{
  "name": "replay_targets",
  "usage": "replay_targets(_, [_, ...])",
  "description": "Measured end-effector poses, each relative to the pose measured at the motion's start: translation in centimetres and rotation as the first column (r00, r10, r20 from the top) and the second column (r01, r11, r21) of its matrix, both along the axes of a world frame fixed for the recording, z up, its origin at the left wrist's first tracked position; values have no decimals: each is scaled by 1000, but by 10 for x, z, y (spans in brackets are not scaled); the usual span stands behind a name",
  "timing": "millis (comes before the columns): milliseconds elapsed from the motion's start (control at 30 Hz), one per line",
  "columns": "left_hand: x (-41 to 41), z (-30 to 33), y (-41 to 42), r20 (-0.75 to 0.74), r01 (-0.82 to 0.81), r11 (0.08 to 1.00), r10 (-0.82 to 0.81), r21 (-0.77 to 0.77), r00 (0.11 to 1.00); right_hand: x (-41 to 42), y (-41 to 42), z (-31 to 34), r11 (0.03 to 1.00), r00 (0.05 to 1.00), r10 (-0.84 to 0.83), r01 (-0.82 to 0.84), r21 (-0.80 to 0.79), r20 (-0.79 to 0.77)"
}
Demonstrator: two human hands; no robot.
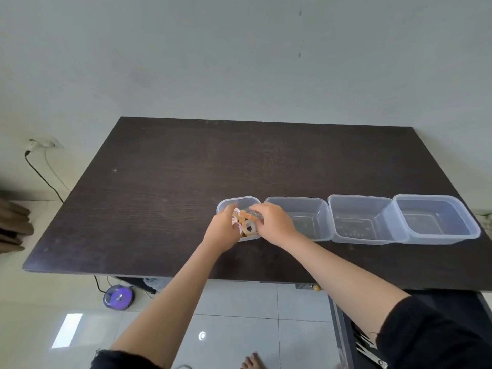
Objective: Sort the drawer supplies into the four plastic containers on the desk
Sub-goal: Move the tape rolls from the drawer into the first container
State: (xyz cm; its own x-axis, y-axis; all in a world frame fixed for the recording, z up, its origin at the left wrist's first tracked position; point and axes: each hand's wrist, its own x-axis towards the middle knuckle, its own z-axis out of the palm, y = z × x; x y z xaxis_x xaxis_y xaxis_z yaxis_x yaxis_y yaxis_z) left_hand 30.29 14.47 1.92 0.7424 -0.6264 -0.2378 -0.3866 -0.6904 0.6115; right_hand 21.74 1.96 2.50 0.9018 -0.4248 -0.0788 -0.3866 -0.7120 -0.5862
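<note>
I have both hands over the leftmost container [237, 202], which sits in a row of four along the near edge of the bench [165, 187]. Small tape rolls [249, 227] lie heaped inside it. My left hand [223, 230] curls its grip around a few rolls; my right hand [271, 222] hovers above the pile, and I cannot tell whether its grip holds anything. The second container [314, 206], third container [359, 209] and fourth container [436, 211] look bare inside.

The risk, as I judge it: the box is light and close to the near edge, so a nudge could slide it, or rolls could spill over the rim and roll off.

No writing or brand is readable anywhere.
</note>
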Motion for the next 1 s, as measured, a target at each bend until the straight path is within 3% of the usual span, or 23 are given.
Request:
replay_targets(233, [-18, 2, -3, -40, -15, 982, 8, -188, 999, -27, -5, -2, 1000, 995, 24, -22, -14, 92])
replay_targets(500, [-86, -18, -1, 76, -22, 924, 55, -382, 996, -84, -20, -9, 998, 985, 49, -42, -41, 168])
replay_targets(733, [-173, -43, -21, 35, 45, 922, -34, -384, 999, -167, -43, -31, 997, 989, 53, -43, -70, 139])
replay_targets(1000, [-274, -68, -76, -77, 139, 950, -166, -278, 983, -291, -97, -70, 998, 1000, -19, 18, -61, -16])
